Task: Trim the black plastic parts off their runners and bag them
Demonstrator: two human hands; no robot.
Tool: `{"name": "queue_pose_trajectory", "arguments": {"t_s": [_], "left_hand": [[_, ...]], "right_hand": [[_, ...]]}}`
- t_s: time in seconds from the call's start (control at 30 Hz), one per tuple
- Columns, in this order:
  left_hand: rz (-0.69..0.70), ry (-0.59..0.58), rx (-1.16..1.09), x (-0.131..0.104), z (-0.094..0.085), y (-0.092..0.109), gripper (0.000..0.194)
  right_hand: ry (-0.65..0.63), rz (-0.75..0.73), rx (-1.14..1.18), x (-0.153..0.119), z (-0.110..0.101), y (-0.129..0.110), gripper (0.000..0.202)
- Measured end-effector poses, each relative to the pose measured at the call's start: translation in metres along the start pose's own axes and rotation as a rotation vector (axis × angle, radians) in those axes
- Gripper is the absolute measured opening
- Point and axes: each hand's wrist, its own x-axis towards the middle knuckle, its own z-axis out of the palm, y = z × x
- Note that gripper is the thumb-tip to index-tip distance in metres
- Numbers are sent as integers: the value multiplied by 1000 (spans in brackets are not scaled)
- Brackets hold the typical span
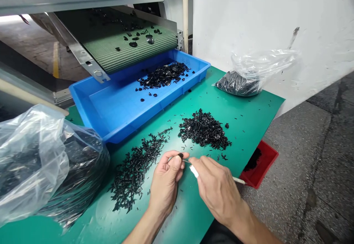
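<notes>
Between the thumb and fingers of my left hand (167, 179) is a small round black plastic part (180, 155). My right hand (218, 185) is closed around a slim hand tool (239, 180); its thin metal tip reaches to the black part, and a pale handle end sticks out behind the hand. Something white covers the right thumb. Just beyond my hands lies a pile of black plastic parts (203, 129), mixed round pieces and small sticks. To the left of my left hand spreads a heap of black branched sprue pieces (135, 174).
A blue tray (116, 114) with black parts stands beneath a green conveyor belt (132, 52). Clear plastic bags of black parts sit at left (77, 170) and back right (240, 83). A red bin (257, 172) stands below the green tabletop's (246, 126) right edge.
</notes>
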Motion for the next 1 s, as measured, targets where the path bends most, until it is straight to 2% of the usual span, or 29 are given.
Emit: {"name": "queue_pose_trajectory", "arguments": {"t_s": [0.4, 0.57, 0.7, 0.83, 1.0], "left_hand": [[46, 85, -11, 0, -5, -6, 23], [66, 112, 122, 0, -6, -8, 22], [70, 179, 232, 0, -4, -6, 26], [75, 222, 168, -1, -1, -4, 26], [118, 203, 134, -2, -1, -6, 20]], "right_hand": [[83, -66, -121, 8, 5, -7, 25], [103, -26, -153, 6, 9, -9, 21], [114, 9, -168, 7, 19, -9, 18], [158, -11, -161, 9, 27, -9, 19], [163, -20, -183, 8, 29, -8, 23]]}}
